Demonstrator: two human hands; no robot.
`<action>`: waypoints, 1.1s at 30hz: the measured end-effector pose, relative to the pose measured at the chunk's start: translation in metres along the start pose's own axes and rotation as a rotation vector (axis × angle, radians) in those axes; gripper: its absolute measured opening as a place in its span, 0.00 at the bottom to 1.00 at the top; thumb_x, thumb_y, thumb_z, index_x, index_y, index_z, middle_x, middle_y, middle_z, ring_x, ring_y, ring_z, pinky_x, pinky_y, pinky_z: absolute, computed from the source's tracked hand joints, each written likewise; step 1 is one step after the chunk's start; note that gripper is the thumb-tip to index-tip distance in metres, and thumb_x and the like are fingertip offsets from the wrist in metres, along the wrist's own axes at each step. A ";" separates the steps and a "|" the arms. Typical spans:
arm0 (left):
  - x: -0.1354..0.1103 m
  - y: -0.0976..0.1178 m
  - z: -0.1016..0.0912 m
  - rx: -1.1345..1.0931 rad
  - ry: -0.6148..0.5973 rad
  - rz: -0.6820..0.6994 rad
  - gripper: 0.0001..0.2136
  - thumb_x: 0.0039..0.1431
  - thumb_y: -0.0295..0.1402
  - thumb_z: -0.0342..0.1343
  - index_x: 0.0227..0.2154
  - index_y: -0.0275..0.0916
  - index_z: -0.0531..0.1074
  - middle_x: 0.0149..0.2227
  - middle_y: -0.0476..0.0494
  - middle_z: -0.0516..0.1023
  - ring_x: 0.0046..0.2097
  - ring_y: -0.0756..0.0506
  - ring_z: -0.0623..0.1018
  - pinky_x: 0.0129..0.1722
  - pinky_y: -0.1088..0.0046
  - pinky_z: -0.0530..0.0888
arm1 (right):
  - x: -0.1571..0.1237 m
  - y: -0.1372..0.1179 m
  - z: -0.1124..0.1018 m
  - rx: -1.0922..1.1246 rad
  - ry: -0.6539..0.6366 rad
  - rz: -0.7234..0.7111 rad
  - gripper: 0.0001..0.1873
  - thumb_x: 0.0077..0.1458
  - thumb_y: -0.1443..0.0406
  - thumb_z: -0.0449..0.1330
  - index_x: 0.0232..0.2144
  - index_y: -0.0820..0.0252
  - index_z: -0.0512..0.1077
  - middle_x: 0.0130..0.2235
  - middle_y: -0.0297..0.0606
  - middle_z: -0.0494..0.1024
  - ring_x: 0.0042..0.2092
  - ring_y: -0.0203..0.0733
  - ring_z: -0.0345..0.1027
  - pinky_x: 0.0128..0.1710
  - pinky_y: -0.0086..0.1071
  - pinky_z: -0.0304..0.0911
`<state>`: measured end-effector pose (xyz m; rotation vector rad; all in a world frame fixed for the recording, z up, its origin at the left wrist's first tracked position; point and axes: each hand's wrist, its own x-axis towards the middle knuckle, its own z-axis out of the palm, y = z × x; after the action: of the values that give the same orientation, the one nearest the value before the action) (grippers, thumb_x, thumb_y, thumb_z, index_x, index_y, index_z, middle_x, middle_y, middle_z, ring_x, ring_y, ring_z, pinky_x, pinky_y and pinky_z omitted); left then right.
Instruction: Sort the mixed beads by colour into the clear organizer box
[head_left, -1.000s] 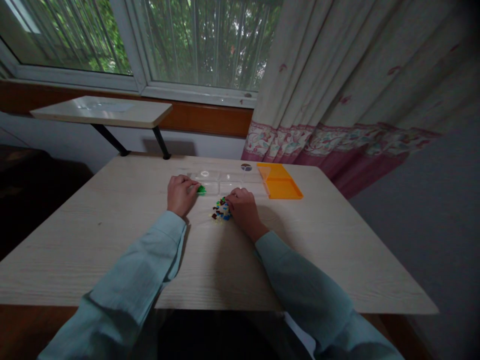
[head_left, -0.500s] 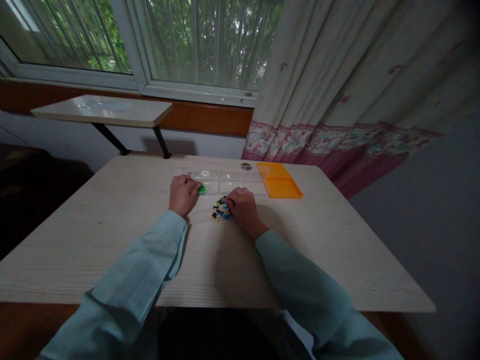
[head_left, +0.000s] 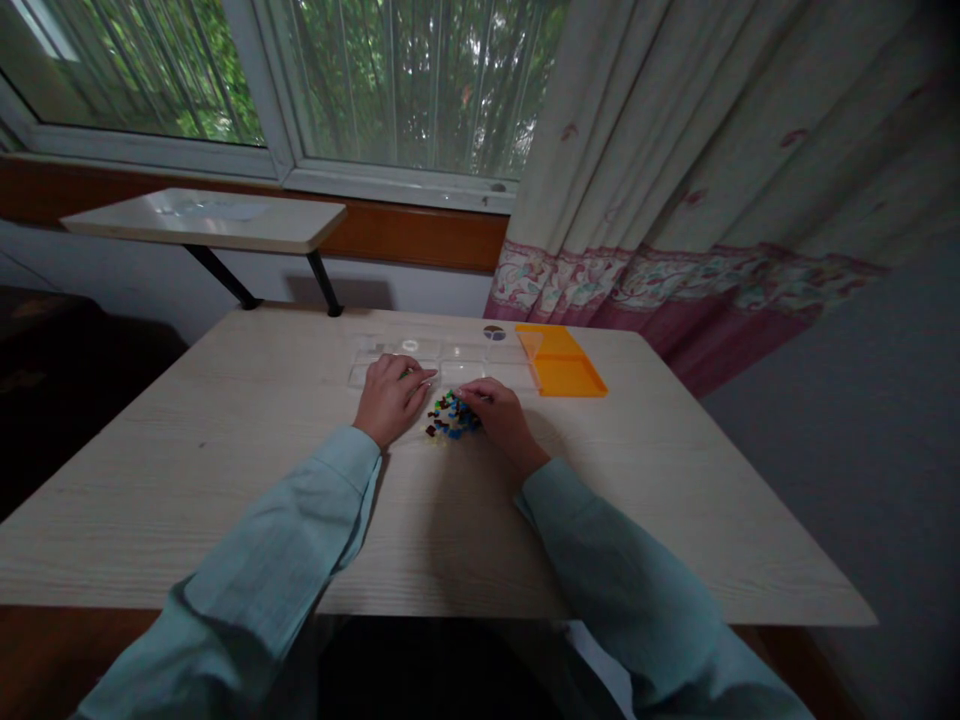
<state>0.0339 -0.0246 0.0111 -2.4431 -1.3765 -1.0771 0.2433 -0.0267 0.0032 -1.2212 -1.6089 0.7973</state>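
A small pile of tiny toy bricks (head_left: pixel 450 418) in blue, brown, green and pale yellow lies on the table. My right hand (head_left: pixel 501 415) is at its right side, thumb and forefinger pinched together at the pile's far edge; whatever is between the tips is too small to name. Left of the pile, my left hand (head_left: pixel 392 398) hovers over the front of a clear divided box (head_left: pixel 463 370), fingers stretched to the right and slightly apart, with no piece visible in them. The green pieces in a front compartment are mostly hidden behind this hand.
An orange lid (head_left: pixel 566 362) lies open at the right end of the clear box. Behind it on the table is a round dark sticker-like mark (head_left: pixel 494 333). A raised shelf (head_left: pixel 217 222) on black legs stands at the back left, near the window and curtain (head_left: pixel 660 200).
My left hand has moved right from the green pieces towards the pile, now covering them. My right hand has shifted slightly right, its fingertips still at the pile.
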 end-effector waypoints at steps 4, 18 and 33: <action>0.000 0.009 0.001 -0.113 -0.033 0.073 0.13 0.64 0.38 0.50 0.47 0.45 0.75 0.41 0.42 0.74 0.46 0.42 0.68 0.47 0.61 0.65 | -0.003 -0.009 0.000 0.219 -0.081 0.180 0.15 0.47 0.53 0.63 0.30 0.60 0.78 0.32 0.35 0.77 0.35 0.38 0.68 0.37 0.32 0.62; 0.001 0.012 -0.001 -0.203 0.054 0.132 0.10 0.62 0.39 0.54 0.38 0.43 0.78 0.34 0.44 0.75 0.40 0.45 0.70 0.42 0.65 0.68 | -0.002 -0.007 -0.003 0.259 -0.149 0.143 0.15 0.48 0.53 0.62 0.31 0.59 0.78 0.32 0.35 0.78 0.35 0.38 0.68 0.37 0.32 0.62; 0.000 -0.039 0.006 -0.047 0.168 -0.208 0.12 0.61 0.42 0.53 0.33 0.41 0.78 0.36 0.43 0.76 0.41 0.42 0.71 0.44 0.61 0.68 | 0.004 0.014 -0.018 -0.713 -0.119 -0.306 0.05 0.55 0.64 0.61 0.32 0.57 0.78 0.37 0.41 0.74 0.42 0.44 0.63 0.42 0.36 0.56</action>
<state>0.0059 0.0005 -0.0014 -2.2178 -1.5915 -1.3406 0.2645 -0.0195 -0.0017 -1.3621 -2.2109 0.0864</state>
